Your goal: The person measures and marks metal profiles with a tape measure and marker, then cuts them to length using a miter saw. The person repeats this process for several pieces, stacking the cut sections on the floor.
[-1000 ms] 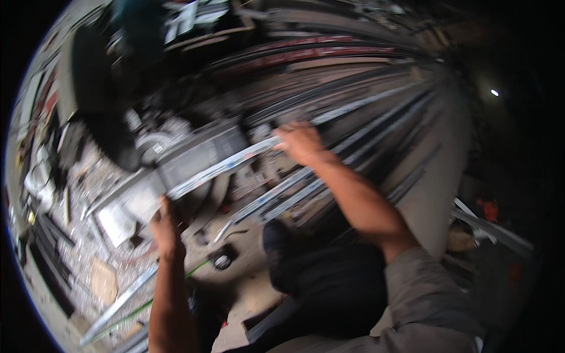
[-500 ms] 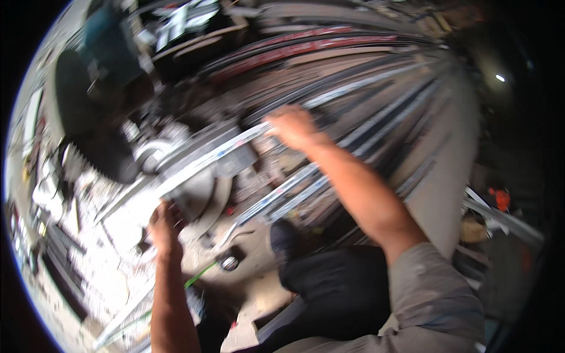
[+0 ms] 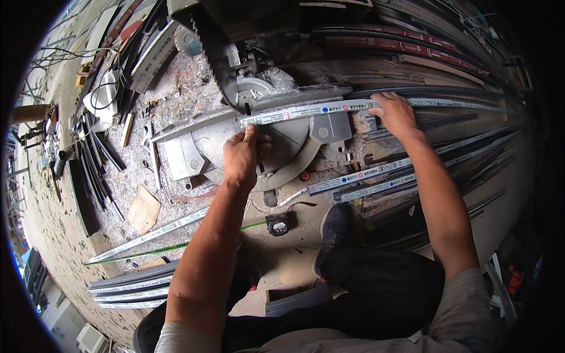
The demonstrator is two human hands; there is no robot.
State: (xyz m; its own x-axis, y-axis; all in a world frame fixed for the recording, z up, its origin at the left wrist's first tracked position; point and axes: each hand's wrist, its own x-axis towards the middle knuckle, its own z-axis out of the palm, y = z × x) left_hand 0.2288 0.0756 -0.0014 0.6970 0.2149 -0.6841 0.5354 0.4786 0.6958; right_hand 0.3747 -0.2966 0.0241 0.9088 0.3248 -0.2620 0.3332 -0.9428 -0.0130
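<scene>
A long profile strip (image 3: 312,110) in printed white film lies across a mitre saw's round metal base (image 3: 220,147), along its fence (image 3: 194,126). My left hand (image 3: 242,156) is at the strip's left end, thumb against it and fingers curled below. Farther right along the strip, my right hand (image 3: 395,113) is closed round it. The saw's toothed blade (image 3: 212,62) stands raised above the base, just left of the strip's end. On the floor near my feet sits a black tape measure (image 3: 276,225), its green tape (image 3: 176,246) drawn out leftward.
Another film-covered strip (image 3: 150,235) lies beside the tape. More wrapped profiles (image 3: 376,175) rest at the right, and stacked ones (image 3: 132,288) at lower left. Dark offcuts (image 3: 97,153) and a brown flat scrap (image 3: 144,209) lie left of the saw. Red-printed lengths (image 3: 406,47) lie at the back.
The view has turned and sharpened from a blur, so the saw appears farther right. My left hand now touches the strip's left end. My right hand stays on the strip.
</scene>
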